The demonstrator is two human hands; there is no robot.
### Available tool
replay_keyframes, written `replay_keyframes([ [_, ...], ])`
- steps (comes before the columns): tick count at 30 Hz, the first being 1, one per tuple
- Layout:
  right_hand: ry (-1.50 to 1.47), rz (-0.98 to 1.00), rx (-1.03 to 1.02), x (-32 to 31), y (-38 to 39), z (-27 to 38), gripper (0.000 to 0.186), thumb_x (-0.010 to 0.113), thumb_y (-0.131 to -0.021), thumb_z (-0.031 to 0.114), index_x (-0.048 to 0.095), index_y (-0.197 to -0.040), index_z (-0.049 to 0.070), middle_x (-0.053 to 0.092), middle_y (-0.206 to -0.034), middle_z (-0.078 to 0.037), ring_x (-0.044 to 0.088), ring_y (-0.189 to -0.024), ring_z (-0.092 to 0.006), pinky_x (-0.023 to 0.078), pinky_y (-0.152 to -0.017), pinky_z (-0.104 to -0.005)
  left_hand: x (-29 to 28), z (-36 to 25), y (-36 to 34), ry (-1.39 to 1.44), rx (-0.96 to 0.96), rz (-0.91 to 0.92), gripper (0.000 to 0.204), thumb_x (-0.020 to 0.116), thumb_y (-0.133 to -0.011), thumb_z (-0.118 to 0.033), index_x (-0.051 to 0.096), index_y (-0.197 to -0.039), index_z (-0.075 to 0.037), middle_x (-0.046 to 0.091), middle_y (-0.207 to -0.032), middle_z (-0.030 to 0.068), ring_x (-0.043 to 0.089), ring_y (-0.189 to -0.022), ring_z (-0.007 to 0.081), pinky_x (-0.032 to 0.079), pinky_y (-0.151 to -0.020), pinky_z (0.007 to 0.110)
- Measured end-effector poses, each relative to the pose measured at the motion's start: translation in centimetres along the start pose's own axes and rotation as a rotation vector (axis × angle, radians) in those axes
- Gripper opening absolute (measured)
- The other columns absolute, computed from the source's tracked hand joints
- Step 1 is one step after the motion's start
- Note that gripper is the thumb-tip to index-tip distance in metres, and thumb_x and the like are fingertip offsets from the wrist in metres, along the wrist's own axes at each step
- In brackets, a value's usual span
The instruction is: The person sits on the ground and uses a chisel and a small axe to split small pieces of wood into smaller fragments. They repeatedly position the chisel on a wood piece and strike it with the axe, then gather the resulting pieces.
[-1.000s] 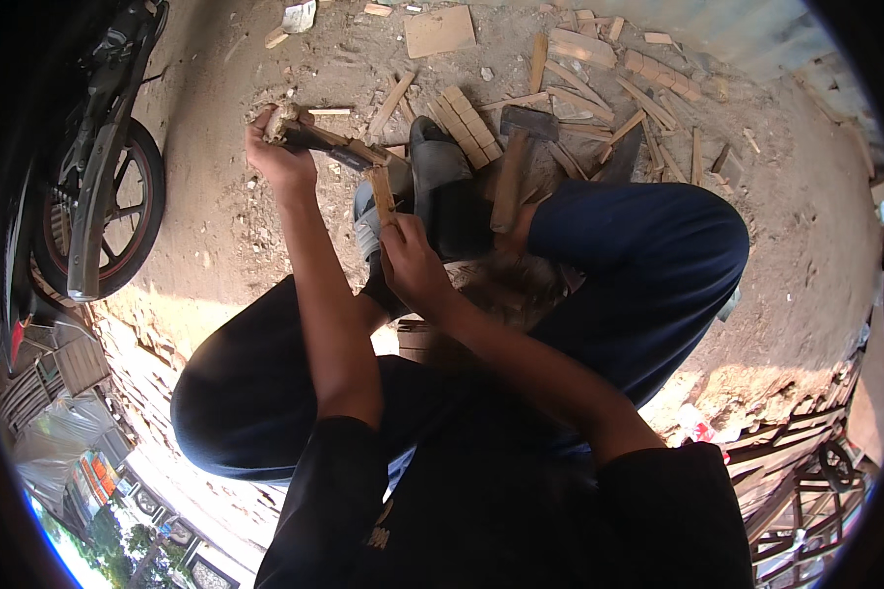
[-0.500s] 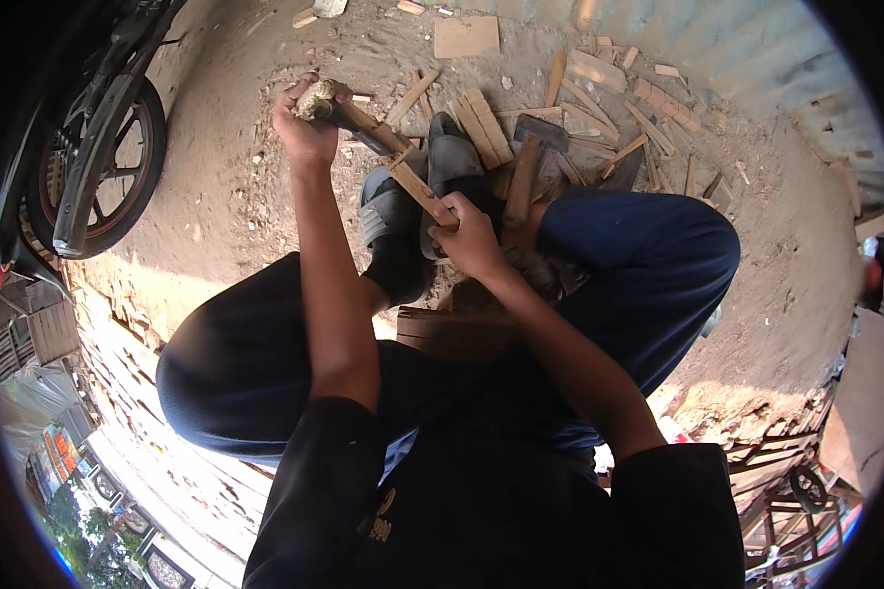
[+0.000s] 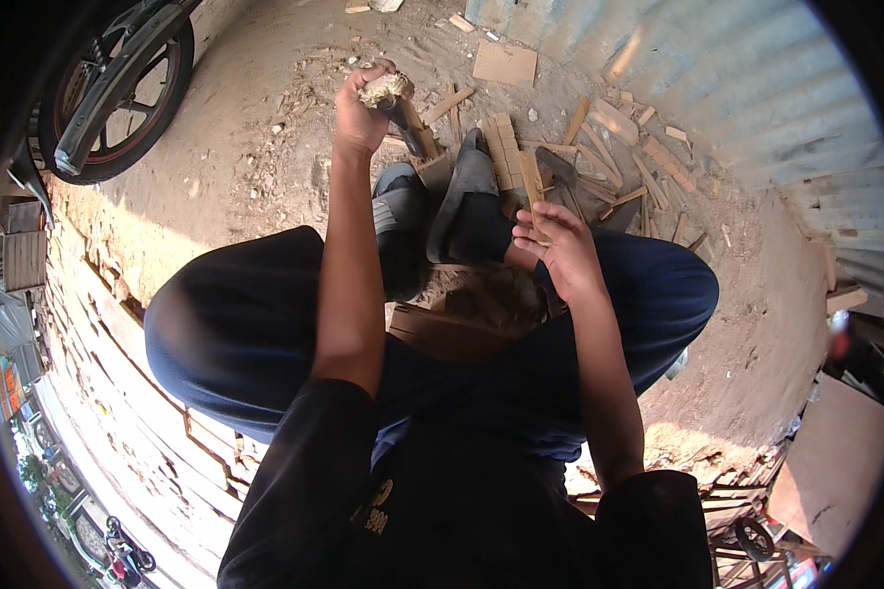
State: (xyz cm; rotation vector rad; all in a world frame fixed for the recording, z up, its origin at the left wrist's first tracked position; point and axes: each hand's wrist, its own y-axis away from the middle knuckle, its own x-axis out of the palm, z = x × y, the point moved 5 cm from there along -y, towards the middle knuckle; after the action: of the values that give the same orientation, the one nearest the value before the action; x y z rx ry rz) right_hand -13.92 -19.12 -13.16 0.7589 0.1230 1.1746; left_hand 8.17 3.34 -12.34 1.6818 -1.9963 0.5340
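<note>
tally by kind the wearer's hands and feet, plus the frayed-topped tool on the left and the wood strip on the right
Hands: 2 (left hand, right hand)
Feet: 2 (left foot, right foot)
Frayed-topped tool: 1
Wood strip: 1
Total: 6

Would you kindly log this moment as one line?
left hand: holds chisel near frayed end | right hand: holds wood strip | hammer: partly hidden
</note>
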Motion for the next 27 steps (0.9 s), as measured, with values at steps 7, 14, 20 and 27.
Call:
replay_keyframes([
  [7,0.005,0.064,-0.224,0.0,-9.3,7.5,0.03,0.051,-0.092,0.003,0.049,-0.121,-0.001,0.054,-0.12,-0.021,0.056,-0.109,-0.0284,0.049,-0.089,-0.0394,0.1,0.6,0.1,-0.08,0.075,0.049,0.018,0.056,-0.079,-0.018,0.059,-0.086,-0.002,0.055,-0.084,0.0071,0.055,-0.078,0.0225,0.046,-0.075,0.036],
  [14,0.335,-0.56,-0.138,-10.7,-17.1,0.6,0.057,0.058,-0.087,0.021,0.038,-0.137,0.004,0.045,-0.133,-0.02,0.045,-0.122,-0.0304,0.038,-0.102,-0.0417,-0.1,1.8,-0.8,0.168,-0.063,0.036,0.019,0.055,-0.079,-0.02,0.058,-0.086,-0.002,0.058,-0.078,0.0084,0.056,-0.072,0.0231,0.044,-0.072,0.034],
  [20,0.366,-0.157,0.244,-8.0,-15.3,-7.2,0.042,0.063,-0.086,0.03,0.053,-0.117,0.003,0.059,-0.108,-0.014,0.058,-0.1,-0.0258,0.05,-0.08,-0.0376,-0.8,0.6,0.2,0.143,-0.089,-0.043,0.018,0.055,-0.078,-0.019,0.057,-0.084,-0.002,0.057,-0.076,0.0094,0.056,-0.07,0.0247,0.043,-0.071,0.035],
  [27,0.009,-0.04,0.373,-8.1,-17.5,-7.8,0.021,0.063,-0.087,0.023,0.054,-0.097,0.006,0.059,-0.077,-0.006,0.059,-0.068,-0.0211,0.053,-0.066,-0.0362,1.2,1.4,0.6,0.059,-0.127,0.097,0.018,0.055,-0.079,-0.019,0.058,-0.085,-0.002,0.057,-0.079,0.0054,0.057,-0.072,0.0197,0.044,-0.07,0.032],
])
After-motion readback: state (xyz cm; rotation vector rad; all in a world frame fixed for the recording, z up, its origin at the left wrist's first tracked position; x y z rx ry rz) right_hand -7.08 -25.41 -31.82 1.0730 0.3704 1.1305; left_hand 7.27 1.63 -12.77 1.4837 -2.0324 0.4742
